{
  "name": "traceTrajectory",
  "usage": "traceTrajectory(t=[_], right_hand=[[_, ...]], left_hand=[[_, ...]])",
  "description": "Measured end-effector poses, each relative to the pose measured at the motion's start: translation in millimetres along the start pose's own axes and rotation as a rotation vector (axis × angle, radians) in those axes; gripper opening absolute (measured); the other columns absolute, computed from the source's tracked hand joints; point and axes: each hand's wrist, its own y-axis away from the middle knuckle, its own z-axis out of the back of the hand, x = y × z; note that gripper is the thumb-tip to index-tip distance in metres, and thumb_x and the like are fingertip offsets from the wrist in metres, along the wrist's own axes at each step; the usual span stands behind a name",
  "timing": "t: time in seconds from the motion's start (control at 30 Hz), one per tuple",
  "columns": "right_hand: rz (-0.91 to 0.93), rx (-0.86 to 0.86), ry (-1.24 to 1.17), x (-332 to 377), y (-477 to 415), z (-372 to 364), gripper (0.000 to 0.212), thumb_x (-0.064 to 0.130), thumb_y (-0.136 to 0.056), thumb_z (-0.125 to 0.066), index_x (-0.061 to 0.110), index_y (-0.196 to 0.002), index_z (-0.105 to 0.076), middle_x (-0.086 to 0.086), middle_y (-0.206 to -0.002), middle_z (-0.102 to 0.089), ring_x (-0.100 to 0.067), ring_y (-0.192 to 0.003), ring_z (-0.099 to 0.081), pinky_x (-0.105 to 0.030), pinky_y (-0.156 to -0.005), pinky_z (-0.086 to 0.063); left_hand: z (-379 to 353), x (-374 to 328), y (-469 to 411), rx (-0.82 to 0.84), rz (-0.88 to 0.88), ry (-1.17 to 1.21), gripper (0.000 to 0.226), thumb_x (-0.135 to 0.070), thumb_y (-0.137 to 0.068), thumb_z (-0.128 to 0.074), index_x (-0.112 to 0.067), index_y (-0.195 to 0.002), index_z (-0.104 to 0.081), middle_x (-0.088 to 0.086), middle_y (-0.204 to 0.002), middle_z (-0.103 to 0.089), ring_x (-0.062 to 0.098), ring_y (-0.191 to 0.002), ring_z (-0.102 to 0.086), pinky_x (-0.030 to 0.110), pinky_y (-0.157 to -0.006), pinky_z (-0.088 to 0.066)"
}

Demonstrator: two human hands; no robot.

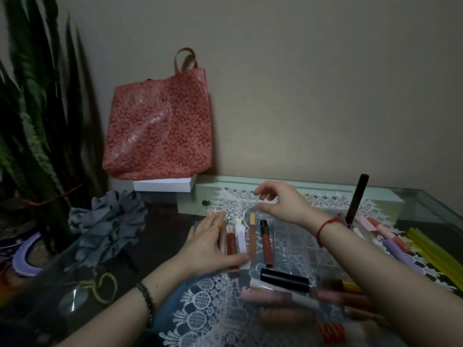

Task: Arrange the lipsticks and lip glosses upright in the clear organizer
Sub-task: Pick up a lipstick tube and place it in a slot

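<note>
A glass table carries a white lace cloth — lip glosses lie on this cloth.

Left hand lies flat against a row of glosses on the lace; right hand hovers, fingers spread, above the clear organizer

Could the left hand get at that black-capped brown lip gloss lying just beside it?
Probably yes. The left hand rests on the neighbouring tubes, and the black-capped gloss lies uncovered on the lace. The right hand hovers farther back, not over it.
</note>
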Motion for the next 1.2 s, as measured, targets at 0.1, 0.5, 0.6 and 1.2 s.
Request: traceTrajectory(t=[0.1,0.5,0.6,1.2], right_hand=[[-0.002,0.101,0.164,-3.6,-17.4,-5.8,0.025,0.018,-0.082,-0.061,0.014,-0.107,-0.062,-0.006,-0.107,-0.063,-0.019,-0.098,-0.057,-0.025,-0.083,-0.041],[-0.158,0.603,0.522,-1.3,-42.9,-20.6,0.031,0.019,-0.087,-0.05,0.006,-0.113,-0.061,-0.015,-0.117,-0.062,-0.029,-0.109,-0.056,-0.035,-0.09,-0.046],[-0.173,0.584,0.498,-3.6,-41.0,-20.6,0.031,0.018,-0.086,-0.052,0.004,-0.112,-0.06,-0.016,-0.117,-0.061,-0.03,-0.109,-0.056,-0.035,-0.09,-0.046],[-0.088,0.137,-0.456,15.6,0.5,13.3,0.028,0.006,-0.069,-0.076,0.022,-0.075,-0.054,0.003,-0.065,-0.056,0.0,-0.047,-0.05,-0.023,-0.061,-0.042]], left_hand=[[-8.7,-4.7,-3.5,0.045,-0.006,-0.071,0.122,-0.079,-0.057,-0.053,-0.019,-0.145,0.006,-0.005,-0.155,0.008,0.013,-0.14,0.017,0.042,-0.112,0.007],[-15.2,-10.3,-10.6,0.067,-0.03,-0.145,0.107,-0.07,-0.064,-0.054,-0.019,-0.145,-0.006,-0.007,-0.153,-0.006,0.011,-0.14,0.004,0.043,-0.113,0.003],[-14.7,-12.6,-10.1,0.053,-0.043,-0.147,0.103,-0.067,-0.066,-0.056,-0.018,-0.144,-0.01,-0.006,-0.152,-0.01,0.01,-0.139,0.005,0.038,-0.113,0.002],[-5.6,-26.2,-4.0,0.028,-0.235,-0.134,0.091,-0.061,-0.07,-0.057,-0.03,-0.144,-0.014,-0.005,-0.151,-0.021,0.016,-0.142,-0.003,0.049,-0.113,0.013]])
